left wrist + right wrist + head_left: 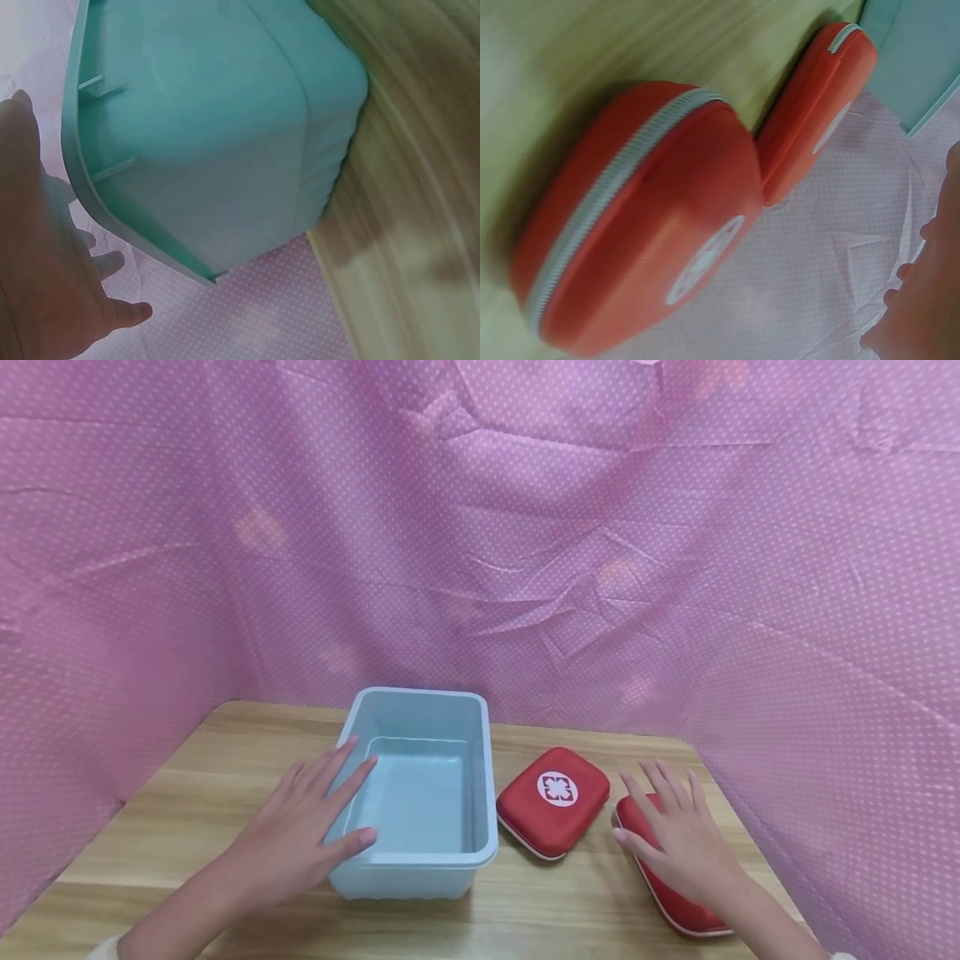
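Observation:
A pale blue plastic bin (420, 802) stands on the table with nothing in it. My left hand (300, 827) is spread with straight fingers over the bin's left rim; the left wrist view shows the hand (52, 262) beside the outer wall of the bin (210, 135). To the bin's right lies a red zippered first-aid case (555, 802) with a white round emblem. Above a second red case (675, 893) at the far right hovers my right hand (686, 843), fingers spread, partly hiding it. In the right wrist view, this nearer case (652, 217) shows its white zipper, apart from the hand (919, 292).
The wooden table (187, 802) carries the bin and both cases. Pink dotted cloth (480, 568) hangs behind it and along both sides.

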Demonstrator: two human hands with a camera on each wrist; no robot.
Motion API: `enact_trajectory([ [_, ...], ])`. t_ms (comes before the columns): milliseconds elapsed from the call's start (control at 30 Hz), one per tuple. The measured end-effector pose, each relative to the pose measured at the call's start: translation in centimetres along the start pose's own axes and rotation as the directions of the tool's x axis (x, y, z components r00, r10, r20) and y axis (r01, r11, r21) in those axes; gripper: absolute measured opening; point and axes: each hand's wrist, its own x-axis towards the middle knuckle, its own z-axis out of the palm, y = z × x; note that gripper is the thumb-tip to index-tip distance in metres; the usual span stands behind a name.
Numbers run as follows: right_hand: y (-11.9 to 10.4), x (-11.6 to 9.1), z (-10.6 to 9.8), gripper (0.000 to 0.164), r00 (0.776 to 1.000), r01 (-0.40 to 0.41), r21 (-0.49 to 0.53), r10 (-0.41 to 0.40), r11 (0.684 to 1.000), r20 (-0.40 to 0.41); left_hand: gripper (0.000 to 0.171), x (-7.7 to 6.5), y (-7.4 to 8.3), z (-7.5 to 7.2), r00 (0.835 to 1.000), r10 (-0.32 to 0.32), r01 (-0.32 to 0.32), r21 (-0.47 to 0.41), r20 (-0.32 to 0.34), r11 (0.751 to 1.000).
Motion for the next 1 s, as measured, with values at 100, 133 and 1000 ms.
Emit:
enact_trajectory([
  [100,0.4,-0.6,0.4,0.074,1.000,-0.016,0.003,0.016,1.000,0.001,0.078,-0.4,-0.1,0.1,1.000,0.003,-0.002,0.002,-0.015,1.000],
  [133,0.5,-0.7,0.5,0.074,1.000,-0.025,0.008,0.025,1.000,0.003,0.078,-0.5,-0.1,0.2,1.000,0.003,-0.003,0.003,-0.020,1.000],
  [1000,3.1,-5.2,2.5,0.076,0.973,-0.233,0.145,0.229,0.962,0.039,0.078,-2.9,-1.6,1.2,0.995,-0.098,0.095,-0.079,-0.036,0.992],
])
